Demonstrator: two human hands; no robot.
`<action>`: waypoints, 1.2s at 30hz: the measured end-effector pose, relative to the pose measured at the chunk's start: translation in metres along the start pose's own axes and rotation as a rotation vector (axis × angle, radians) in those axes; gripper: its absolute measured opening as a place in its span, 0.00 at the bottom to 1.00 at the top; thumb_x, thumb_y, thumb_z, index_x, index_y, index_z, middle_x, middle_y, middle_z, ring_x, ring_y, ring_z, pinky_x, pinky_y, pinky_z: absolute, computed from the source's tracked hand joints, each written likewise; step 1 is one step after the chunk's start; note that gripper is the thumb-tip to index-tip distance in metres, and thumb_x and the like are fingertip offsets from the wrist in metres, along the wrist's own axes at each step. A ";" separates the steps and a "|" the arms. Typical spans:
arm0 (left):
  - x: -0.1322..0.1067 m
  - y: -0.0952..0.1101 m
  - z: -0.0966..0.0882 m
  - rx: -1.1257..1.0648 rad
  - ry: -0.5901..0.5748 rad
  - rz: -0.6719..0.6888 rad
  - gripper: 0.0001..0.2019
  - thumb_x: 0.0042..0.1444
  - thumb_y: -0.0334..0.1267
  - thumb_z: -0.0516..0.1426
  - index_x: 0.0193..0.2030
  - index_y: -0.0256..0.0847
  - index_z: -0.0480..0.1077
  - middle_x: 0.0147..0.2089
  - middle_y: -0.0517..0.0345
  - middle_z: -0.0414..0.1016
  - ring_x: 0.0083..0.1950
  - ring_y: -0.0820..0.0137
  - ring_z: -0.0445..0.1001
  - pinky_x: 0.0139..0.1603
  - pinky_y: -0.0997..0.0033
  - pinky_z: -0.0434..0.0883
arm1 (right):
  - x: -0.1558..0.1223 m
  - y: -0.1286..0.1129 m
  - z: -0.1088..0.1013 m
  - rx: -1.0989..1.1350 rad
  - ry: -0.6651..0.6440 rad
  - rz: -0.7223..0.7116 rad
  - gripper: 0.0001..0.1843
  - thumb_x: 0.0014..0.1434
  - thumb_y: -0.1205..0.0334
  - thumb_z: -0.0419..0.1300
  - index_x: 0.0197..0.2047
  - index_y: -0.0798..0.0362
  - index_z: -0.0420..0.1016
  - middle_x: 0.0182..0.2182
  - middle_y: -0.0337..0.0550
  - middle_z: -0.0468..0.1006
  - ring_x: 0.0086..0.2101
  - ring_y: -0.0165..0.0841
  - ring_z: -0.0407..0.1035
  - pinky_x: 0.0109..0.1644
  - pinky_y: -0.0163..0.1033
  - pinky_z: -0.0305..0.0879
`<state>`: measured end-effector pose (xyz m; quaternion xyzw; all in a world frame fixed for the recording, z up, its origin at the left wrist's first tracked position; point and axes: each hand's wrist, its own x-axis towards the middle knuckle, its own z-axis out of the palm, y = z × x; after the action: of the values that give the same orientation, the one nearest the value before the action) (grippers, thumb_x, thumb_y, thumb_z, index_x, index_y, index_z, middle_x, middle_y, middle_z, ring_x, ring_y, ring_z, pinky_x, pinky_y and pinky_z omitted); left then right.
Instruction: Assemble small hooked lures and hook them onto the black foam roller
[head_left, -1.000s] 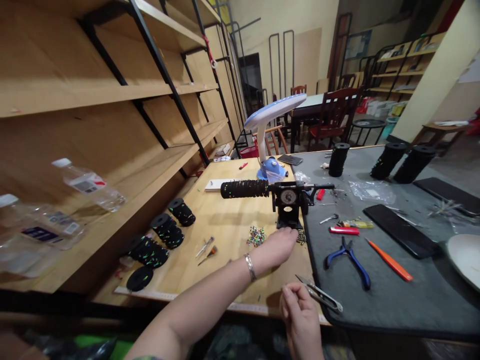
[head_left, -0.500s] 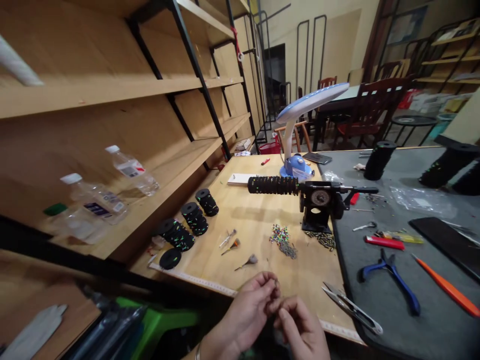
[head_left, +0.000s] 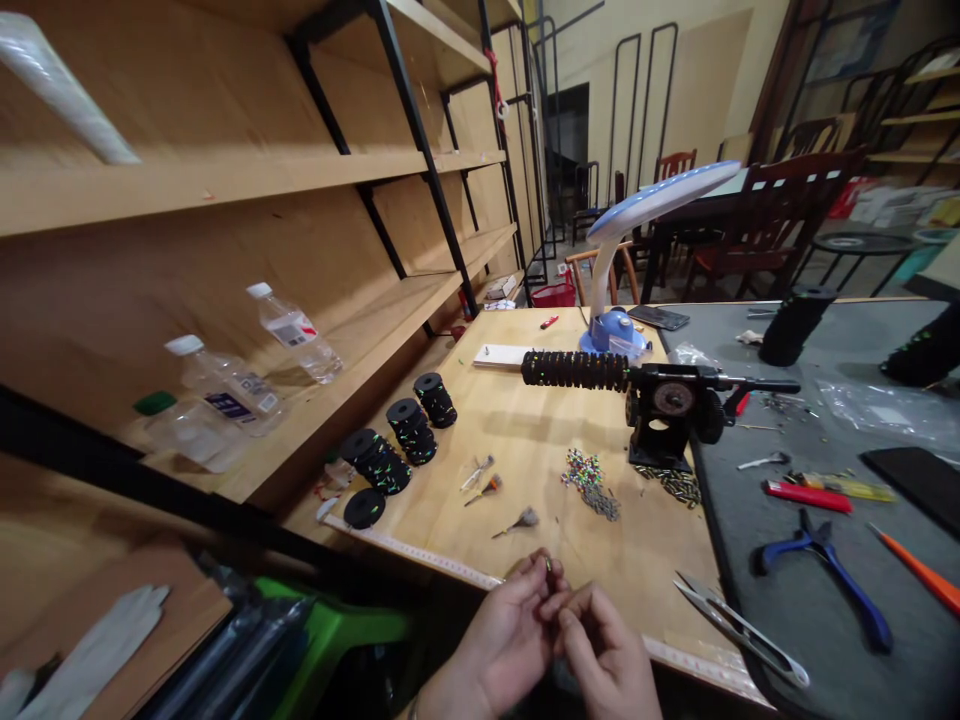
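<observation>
Left hand (head_left: 504,628) drawn back beside right hand (head_left: 609,650), left grip pinching tiny piece (head_left: 549,565), right grip unclear

1. Tiny piece (head_left: 549,566) with a dull greenish-gold glint, its exact shape too small to tell.
2. Pinched at the left hand's (head_left: 511,630) fingertips, mostly hidden by them, near the right hand (head_left: 604,650).

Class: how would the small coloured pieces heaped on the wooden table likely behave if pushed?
The coloured pieces would probably scatter rather than move together, since they look loose. Each is likely light, being tiny, and might skid across the smooth-looking wooden table.
</observation>
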<state>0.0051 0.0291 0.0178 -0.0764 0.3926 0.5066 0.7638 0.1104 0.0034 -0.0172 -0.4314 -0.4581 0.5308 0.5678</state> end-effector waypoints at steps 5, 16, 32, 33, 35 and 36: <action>0.002 0.001 -0.001 -0.008 0.002 0.010 0.06 0.61 0.27 0.55 0.33 0.33 0.71 0.32 0.56 0.73 0.29 0.75 0.71 0.35 0.77 0.70 | 0.001 0.003 0.001 -0.021 -0.031 -0.032 0.17 0.59 0.48 0.59 0.26 0.52 0.70 0.25 0.41 0.74 0.27 0.33 0.67 0.33 0.35 0.63; 0.004 0.000 -0.004 -0.013 0.022 0.009 0.05 0.60 0.26 0.55 0.34 0.34 0.71 0.32 0.55 0.73 0.29 0.75 0.71 0.34 0.77 0.70 | 0.003 0.001 0.003 -0.020 -0.036 -0.020 0.19 0.59 0.46 0.59 0.25 0.51 0.68 0.24 0.40 0.73 0.28 0.34 0.68 0.35 0.36 0.63; 0.003 0.001 0.000 -0.010 0.018 0.006 0.06 0.61 0.26 0.55 0.33 0.33 0.71 0.31 0.56 0.73 0.26 0.77 0.70 0.32 0.78 0.70 | 0.003 -0.001 0.003 -0.028 -0.020 -0.017 0.19 0.58 0.46 0.59 0.25 0.51 0.69 0.23 0.39 0.72 0.26 0.33 0.65 0.34 0.35 0.64; 0.003 0.000 -0.001 -0.005 0.016 0.008 0.06 0.61 0.27 0.55 0.33 0.33 0.71 0.31 0.56 0.73 0.26 0.77 0.70 0.32 0.78 0.70 | 0.002 0.000 0.003 -0.028 -0.015 -0.017 0.19 0.58 0.45 0.59 0.25 0.51 0.69 0.23 0.40 0.72 0.26 0.33 0.65 0.34 0.35 0.65; 0.005 0.000 -0.002 0.002 0.012 0.011 0.06 0.60 0.27 0.56 0.32 0.33 0.71 0.31 0.56 0.73 0.27 0.77 0.70 0.33 0.77 0.70 | 0.002 0.000 0.003 -0.033 -0.011 -0.021 0.20 0.58 0.45 0.59 0.24 0.51 0.68 0.23 0.40 0.72 0.25 0.33 0.65 0.34 0.35 0.65; 0.005 0.000 -0.003 0.004 0.008 0.014 0.05 0.60 0.27 0.56 0.32 0.33 0.72 0.31 0.56 0.73 0.27 0.76 0.70 0.33 0.77 0.70 | 0.002 0.001 0.003 -0.037 -0.010 -0.024 0.20 0.58 0.44 0.59 0.24 0.51 0.68 0.23 0.39 0.72 0.25 0.33 0.65 0.34 0.35 0.65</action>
<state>0.0046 0.0312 0.0117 -0.0743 0.3971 0.5109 0.7588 0.1070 0.0058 -0.0171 -0.4335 -0.4758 0.5177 0.5637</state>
